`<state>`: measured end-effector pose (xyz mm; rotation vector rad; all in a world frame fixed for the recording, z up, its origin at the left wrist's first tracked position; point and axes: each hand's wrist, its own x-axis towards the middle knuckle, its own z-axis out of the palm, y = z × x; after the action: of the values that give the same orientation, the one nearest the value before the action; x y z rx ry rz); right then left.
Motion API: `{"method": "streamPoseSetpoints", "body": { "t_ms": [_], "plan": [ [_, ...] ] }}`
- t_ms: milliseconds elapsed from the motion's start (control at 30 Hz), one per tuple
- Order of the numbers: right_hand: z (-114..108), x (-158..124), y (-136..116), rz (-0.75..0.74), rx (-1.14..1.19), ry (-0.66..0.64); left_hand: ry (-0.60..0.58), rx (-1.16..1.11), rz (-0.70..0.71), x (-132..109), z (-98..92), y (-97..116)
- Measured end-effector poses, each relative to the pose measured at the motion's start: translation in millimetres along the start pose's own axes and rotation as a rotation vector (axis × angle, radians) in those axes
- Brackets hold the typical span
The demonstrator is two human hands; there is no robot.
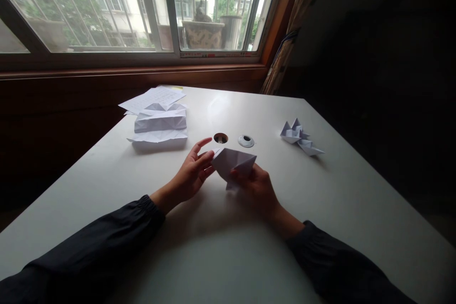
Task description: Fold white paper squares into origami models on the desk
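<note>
A folded white paper (238, 160) is held up over the middle of the white table (221, 256). My right hand (259, 188) grips its lower right part, with the thumb on the near face and the other fingers behind. At the paper's left corner is my left hand (194, 171), its thumb and a finger closed on that corner while the index finger stretches out above. Both hands are above the tabletop.
Creased white sheets (160, 126) lie at the back left, with printed papers (153, 99) behind them. Small folded paper boats (297, 135) sit at the right. Beyond my hands are a round hole (221, 138) and a round cap (246, 140). A barred window is behind the table.
</note>
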<state>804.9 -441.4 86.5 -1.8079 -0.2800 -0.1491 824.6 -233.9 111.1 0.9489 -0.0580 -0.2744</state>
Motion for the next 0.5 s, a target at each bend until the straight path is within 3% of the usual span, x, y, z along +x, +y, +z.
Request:
{"method": "streamPoseSetpoints", "body": {
  "t_ms": [133,333,500],
  "plan": [
    [1.4,-1.4,-1.4,0.032,-0.062,0.061,0.051,0.091,0.084,6.8,-4.7,2.7],
    [1.5,3.0,5.2,-0.018,-0.114,0.019,0.192,0.311,0.159,14.6,-15.7,0.1],
    [1.5,1.1,-1.0,-0.11,-0.23,0.059,0.16,0.847,0.405,4.8,-7.2,0.3]
  ]
}}
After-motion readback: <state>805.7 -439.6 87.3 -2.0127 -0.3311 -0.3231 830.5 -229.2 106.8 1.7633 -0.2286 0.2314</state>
